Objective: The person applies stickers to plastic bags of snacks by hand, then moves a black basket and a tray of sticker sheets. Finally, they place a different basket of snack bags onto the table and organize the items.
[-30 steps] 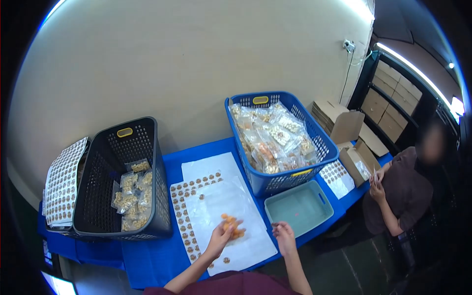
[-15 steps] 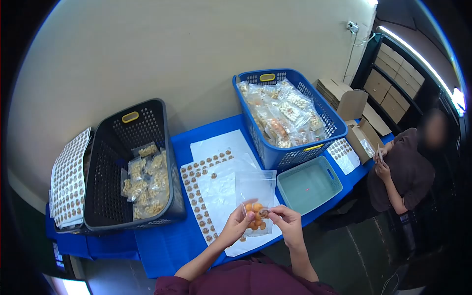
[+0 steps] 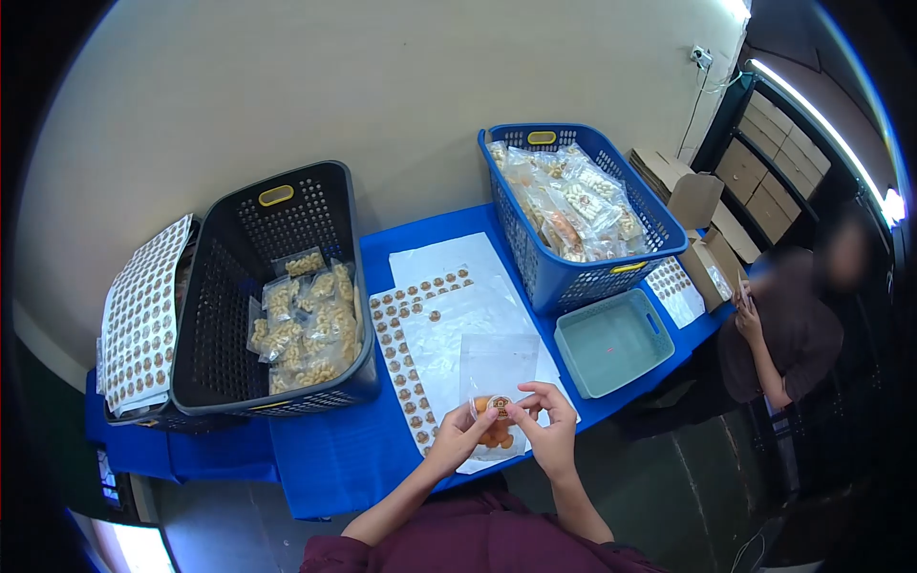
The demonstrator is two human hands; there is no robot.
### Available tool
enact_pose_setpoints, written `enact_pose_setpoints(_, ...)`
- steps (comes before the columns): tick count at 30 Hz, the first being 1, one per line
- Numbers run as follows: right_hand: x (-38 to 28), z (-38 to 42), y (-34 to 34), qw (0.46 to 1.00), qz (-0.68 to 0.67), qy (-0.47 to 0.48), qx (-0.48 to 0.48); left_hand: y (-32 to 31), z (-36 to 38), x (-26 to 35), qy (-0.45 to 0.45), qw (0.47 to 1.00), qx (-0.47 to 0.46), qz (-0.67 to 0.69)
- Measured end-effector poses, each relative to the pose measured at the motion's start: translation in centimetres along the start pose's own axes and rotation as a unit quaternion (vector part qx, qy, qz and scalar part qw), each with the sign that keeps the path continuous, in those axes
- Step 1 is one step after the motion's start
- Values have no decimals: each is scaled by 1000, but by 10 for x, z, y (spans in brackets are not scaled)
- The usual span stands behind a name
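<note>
A clear plastic bag of orange snack balls is held upright above the near edge of the blue table. My left hand grips its lower left side. My right hand pinches the bag's lower front, where a small round brown sticker sits under the fingertips. Under the bag lies a white sticker sheet with rows of round brown stickers.
A black basket of packed snack bags stands at left, more sticker sheets beside it. A blue basket full of bags is at right, a teal tray in front. Another person sits at far right by cardboard boxes.
My left hand lifted the bag off the sheet. Both hands came together on it, and my right fingers now press a round sticker onto its front. The view shifted slightly.
</note>
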State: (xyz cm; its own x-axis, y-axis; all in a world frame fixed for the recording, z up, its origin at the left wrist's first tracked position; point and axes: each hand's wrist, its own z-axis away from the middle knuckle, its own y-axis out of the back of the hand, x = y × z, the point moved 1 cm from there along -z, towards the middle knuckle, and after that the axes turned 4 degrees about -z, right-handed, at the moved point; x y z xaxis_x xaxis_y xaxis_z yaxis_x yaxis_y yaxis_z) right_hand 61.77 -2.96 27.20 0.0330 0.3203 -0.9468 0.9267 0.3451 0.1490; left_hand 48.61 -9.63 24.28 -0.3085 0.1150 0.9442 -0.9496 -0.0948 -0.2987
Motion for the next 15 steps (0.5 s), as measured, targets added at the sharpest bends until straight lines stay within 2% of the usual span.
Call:
enact_pose_setpoints(4, -4, 17, -19, 999, 31, 11, 18, 5, 18, -4, -21, 999, 43, -3)
enact_pose_setpoints(7, -7, 27, -27, 992, 105, 38, 61, 10, 28, -11, -32, 997, 64, 24)
enact_pose_setpoints(10, -2, 29, -35, 987, -125, -11, 100, 16, 36, -13, -35, 996, 69, 33)
enact_pose_setpoints(11, 7, 32, -34, 972, -212, -83, 59, 17, 38, -13, -37, 996, 70, 31)
enact_pose_setpoints(14, 3, 36, -38, 975, -190, -109, -29, 16, 41, -21, -84, 994, 71, 8)
enact_pose_setpoints(15, 9, 39, -39, 954, -244, -168, -51, 16, 40, -20, -72, 995, 64, 6)
